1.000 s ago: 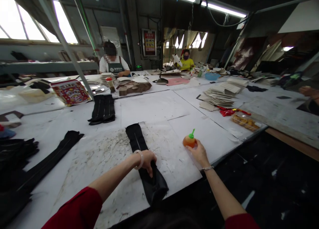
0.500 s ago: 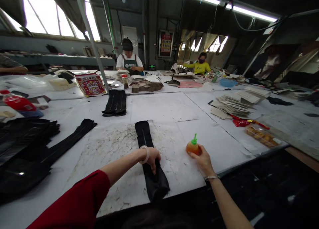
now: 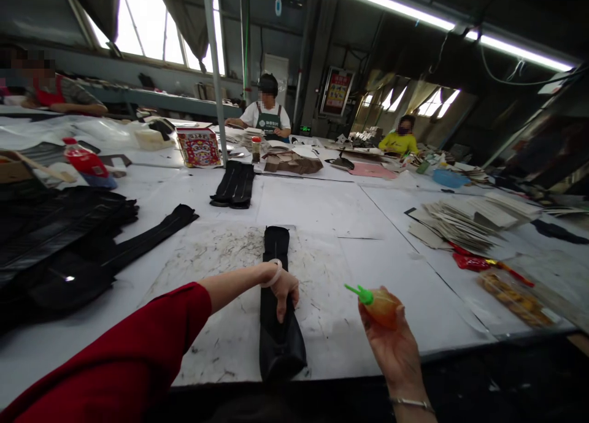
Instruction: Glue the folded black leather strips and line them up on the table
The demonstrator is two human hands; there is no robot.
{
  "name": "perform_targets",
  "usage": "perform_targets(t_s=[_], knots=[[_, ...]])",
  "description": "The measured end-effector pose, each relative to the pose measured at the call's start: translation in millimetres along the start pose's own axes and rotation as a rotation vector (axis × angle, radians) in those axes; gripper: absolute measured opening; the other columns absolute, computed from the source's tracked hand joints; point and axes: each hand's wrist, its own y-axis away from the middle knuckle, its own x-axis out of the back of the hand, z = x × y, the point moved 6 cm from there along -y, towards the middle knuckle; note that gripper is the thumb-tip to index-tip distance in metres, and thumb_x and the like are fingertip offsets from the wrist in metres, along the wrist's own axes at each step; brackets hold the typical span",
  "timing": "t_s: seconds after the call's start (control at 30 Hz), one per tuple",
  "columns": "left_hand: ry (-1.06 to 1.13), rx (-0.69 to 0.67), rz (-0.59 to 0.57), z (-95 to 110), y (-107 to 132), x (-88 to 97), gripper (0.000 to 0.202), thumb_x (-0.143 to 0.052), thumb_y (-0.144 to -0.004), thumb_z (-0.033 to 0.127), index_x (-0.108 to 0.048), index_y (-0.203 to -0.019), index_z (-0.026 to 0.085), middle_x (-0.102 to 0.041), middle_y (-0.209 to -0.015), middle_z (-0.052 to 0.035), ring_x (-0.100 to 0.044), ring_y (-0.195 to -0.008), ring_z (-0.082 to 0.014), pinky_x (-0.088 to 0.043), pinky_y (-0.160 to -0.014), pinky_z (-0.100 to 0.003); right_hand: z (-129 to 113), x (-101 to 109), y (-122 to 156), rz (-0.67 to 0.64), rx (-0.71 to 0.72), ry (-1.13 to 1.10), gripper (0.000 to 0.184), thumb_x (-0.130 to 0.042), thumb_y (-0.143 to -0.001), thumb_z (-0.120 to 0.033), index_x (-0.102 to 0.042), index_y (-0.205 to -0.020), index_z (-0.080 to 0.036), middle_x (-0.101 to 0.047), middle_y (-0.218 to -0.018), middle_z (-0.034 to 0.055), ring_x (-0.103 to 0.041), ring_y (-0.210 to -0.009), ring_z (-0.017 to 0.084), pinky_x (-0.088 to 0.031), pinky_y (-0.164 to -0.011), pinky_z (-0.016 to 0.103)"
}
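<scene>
A long black strip with a zip (image 3: 275,251) lies lengthwise on a stained white sheet (image 3: 211,257) in front of me. My left hand (image 3: 286,292) presses down on the strip near its middle, fingers curled over it. My right hand (image 3: 391,343) holds a small orange squeeze bottle with a green nozzle (image 3: 378,303) lifted off the table, nozzle tilted left toward the strip.
More black strips (image 3: 151,236) and a dark heap (image 3: 55,239) lie left. A folded black pair (image 3: 234,184) sits farther back. Stacked card pieces (image 3: 460,224), red wrappers (image 3: 469,262) and a snack bag (image 3: 513,294) are right. Other people work at the far side.
My right hand has lifted the orange bottle off the table and tipped its nozzle to the left. The view has swung left. My left hand stays on the strip.
</scene>
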Motion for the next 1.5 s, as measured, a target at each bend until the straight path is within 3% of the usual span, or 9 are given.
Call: perform_targets(t_s=[0.13,0.33,0.53,0.7,1.03,1.5], knots=[[0.049,-0.016,-0.064,1.2,7.0,1.3,0.034,-0.088,-0.040,0.032,-0.074,-0.069,0.021,-0.068,-0.061,0.0048,-0.060,-0.063,-0.0145,-0.048,-0.060,-0.023,17.1,-24.6,8.5,-0.137,-0.021,0.160,0.043,-0.075,-0.075,-0.044,-0.065,-0.113,-0.027,-0.067,-0.114,0.0052,-0.064,-0.102,0.025,-0.052,-0.093,0.046],[0.062,-0.016,-0.110,1.7,13.8,3.4,0.034,-0.088,-0.040,0.031,-0.074,-0.070,0.021,-0.067,-0.061,0.0046,-0.059,-0.062,-0.0148,-0.047,-0.057,-0.024,16.7,-59.5,12.6,-0.271,0.067,0.401,0.062,-0.081,-0.068,-0.037,-0.058,-0.125,-0.031,-0.066,-0.107,0.0043,-0.063,-0.096,0.025,-0.053,-0.090,0.045],[0.066,-0.015,-0.122,2.7,15.7,4.0,0.034,-0.088,-0.040,0.030,-0.074,-0.070,0.021,-0.068,-0.062,0.0044,-0.060,-0.062,-0.0155,-0.048,-0.058,-0.025,15.5,-77.5,9.9,-0.402,0.143,0.641,0.067,-0.081,-0.068,-0.036,-0.055,-0.130,-0.029,-0.062,-0.121,0.0057,-0.060,-0.105,0.027,-0.050,-0.091,0.039],[0.055,-0.057,-0.118,4.7,17.9,4.1,0.033,-0.088,-0.041,0.032,-0.075,-0.069,0.021,-0.067,-0.060,0.0047,-0.059,-0.059,-0.0146,-0.047,-0.055,-0.024,16.3,-92.4,6.2,-0.497,0.193,0.754,0.068,-0.081,-0.068,-0.035,-0.055,-0.130,-0.027,-0.064,-0.119,0.0053,-0.060,-0.105,0.028,-0.050,-0.091,0.039],[0.060,-0.054,-0.104,6.8,22.7,4.5,0.034,-0.089,-0.040,0.033,-0.073,-0.067,0.020,-0.068,-0.063,0.0042,-0.060,-0.064,-0.0151,-0.048,-0.060,-0.025,22.1,-104.2,-11.3,-0.629,0.078,0.672,0.065,-0.081,-0.065,-0.030,-0.059,-0.126,-0.027,-0.067,-0.110,0.0043,-0.061,-0.097,0.026,-0.050,-0.087,0.038],[0.037,-0.054,-0.059,9.2,32.5,6.5,0.035,-0.088,-0.044,0.031,-0.075,-0.075,0.020,-0.070,-0.066,0.0052,-0.062,-0.072,-0.0156,-0.049,-0.067,-0.023,32.6,-121.1,-28.3,-0.670,-0.036,0.489,0.062,-0.084,-0.061,-0.030,-0.063,-0.120,-0.026,-0.069,-0.097,0.0028,-0.062,-0.090,0.022,-0.047,-0.085,0.036]])
